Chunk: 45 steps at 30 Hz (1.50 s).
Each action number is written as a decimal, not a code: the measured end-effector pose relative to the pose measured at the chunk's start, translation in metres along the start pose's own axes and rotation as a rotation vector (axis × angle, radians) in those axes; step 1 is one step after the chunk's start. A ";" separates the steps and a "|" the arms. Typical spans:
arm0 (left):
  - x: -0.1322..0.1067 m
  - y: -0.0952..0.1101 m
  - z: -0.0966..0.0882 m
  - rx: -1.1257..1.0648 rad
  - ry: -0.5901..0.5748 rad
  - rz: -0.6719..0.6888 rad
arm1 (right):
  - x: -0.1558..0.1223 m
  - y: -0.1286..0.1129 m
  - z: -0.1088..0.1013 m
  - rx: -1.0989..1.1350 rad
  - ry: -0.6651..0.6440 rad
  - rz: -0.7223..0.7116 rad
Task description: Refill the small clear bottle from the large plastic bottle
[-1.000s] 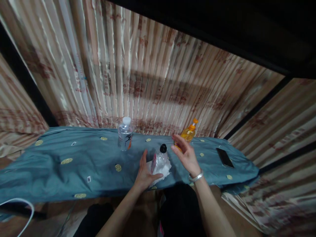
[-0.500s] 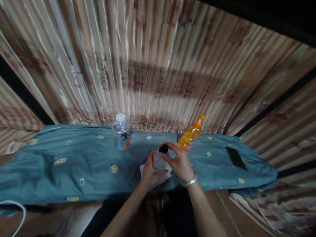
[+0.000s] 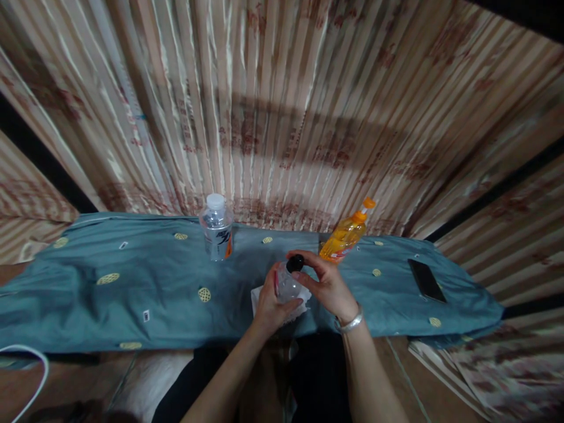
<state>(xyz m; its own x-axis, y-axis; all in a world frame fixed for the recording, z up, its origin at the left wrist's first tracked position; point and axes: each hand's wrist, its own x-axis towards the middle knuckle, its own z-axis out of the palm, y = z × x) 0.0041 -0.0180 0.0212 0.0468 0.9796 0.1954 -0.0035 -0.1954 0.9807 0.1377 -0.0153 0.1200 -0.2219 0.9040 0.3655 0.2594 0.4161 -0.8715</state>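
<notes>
My left hand is wrapped around the body of a small clear bottle. A bit of pink shows along the bottle's left side. At its top is a round black cap, pinched between the thumb and fingers of my right hand; I cannot tell whether it is tight or loose. A white paper tissue lies beneath the bottle and my left hand. Just beyond my right hand stands a bottle of orange-yellow liquid with an orange cap.
A clear bottle with a white cap stands upright at the back left. A black phone lies on the right of the blue-green cloth. Striped curtains hang behind, and a white cable loops at lower left.
The view has shifted slightly. Both hands keep their hold on the small bottle and its black cap, with the right wrist turned a little.
</notes>
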 end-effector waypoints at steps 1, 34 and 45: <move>0.000 0.000 0.001 -0.008 -0.009 -0.002 | 0.000 0.001 0.000 -0.014 -0.010 0.003; -0.001 0.000 0.004 -0.091 -0.012 0.005 | -0.008 0.009 0.012 -0.209 0.194 0.073; 0.000 -0.004 0.003 -0.089 -0.031 0.007 | -0.006 0.010 0.013 -0.179 0.142 0.048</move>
<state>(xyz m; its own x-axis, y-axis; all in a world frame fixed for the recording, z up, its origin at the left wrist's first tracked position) 0.0074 -0.0172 0.0174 0.0777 0.9759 0.2038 -0.0927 -0.1964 0.9761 0.1297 -0.0177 0.1045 -0.0736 0.9228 0.3783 0.4320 0.3714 -0.8219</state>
